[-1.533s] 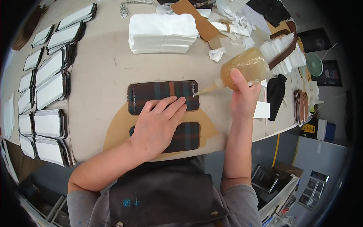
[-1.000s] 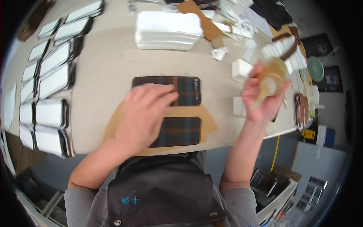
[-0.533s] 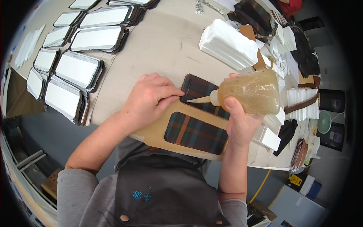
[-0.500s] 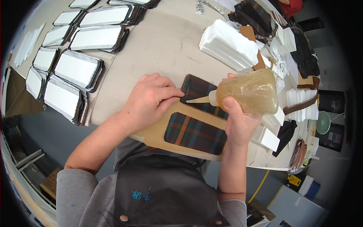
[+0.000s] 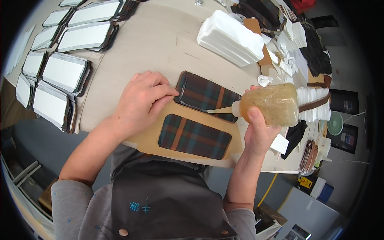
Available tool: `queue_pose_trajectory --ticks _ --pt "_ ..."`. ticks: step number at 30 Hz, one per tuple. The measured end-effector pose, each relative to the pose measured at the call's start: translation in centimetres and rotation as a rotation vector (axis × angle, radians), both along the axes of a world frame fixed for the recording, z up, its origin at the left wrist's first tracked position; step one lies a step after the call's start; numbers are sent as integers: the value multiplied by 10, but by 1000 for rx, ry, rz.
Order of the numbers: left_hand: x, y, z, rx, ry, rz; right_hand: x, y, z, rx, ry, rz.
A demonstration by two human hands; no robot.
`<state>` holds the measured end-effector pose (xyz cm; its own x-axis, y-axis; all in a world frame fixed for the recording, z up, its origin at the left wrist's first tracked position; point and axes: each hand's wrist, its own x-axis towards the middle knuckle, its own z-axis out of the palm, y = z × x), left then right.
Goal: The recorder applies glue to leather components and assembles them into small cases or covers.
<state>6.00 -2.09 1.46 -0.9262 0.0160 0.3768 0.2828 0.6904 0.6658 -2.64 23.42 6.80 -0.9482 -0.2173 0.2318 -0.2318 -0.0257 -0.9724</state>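
Note:
My right hand (image 5: 261, 132) is wrapped around a squeeze bottle (image 5: 276, 105) of cloudy yellowish liquid, tipped on its side. The tip of its thin nozzle (image 5: 220, 111) rests at the near long edge of a dark plaid fabric panel (image 5: 208, 93). A glossy wet line (image 5: 183, 89) runs along that panel's left end and onto its near edge. With fingertips pressed together, my left hand (image 5: 144, 96) pinches the panel's left edge. A second plaid panel (image 5: 195, 137) lies nearer me, untouched. Both panels sit on a tan board (image 5: 154, 149).
Stacks of white-faced, dark-edged panels (image 5: 64, 72) stand at the left. Beyond my right hand are a tall stack of white pieces (image 5: 230, 38), a brown strap (image 5: 316, 103), a black cloth (image 5: 295, 138) and scattered white scraps (image 5: 285, 66).
The nozzle tip has travelled right along the plaid panel's near edge, from its left corner, leaving a glossy line. My left hand stays at the left edge. The whole view has shifted slightly.

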Motion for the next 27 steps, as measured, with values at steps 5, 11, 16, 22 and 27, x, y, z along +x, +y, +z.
queue_pose_trajectory --ticks 5,11,16,22,27 --pt "0 1 3 -16 -41 18 -1 17 4 -4 18 -39" --pt "-2 4 -1 -15 -44 20 -3 43 3 -57 38 -76" --pt "-3 5 3 -13 -66 10 -4 64 5 30 85 -129" --pt "0 5 3 -5 -79 31 -6 133 27 -78 281 -308" --pt "1 6 4 -6 -35 36 11 190 89 -1054 388 -373"
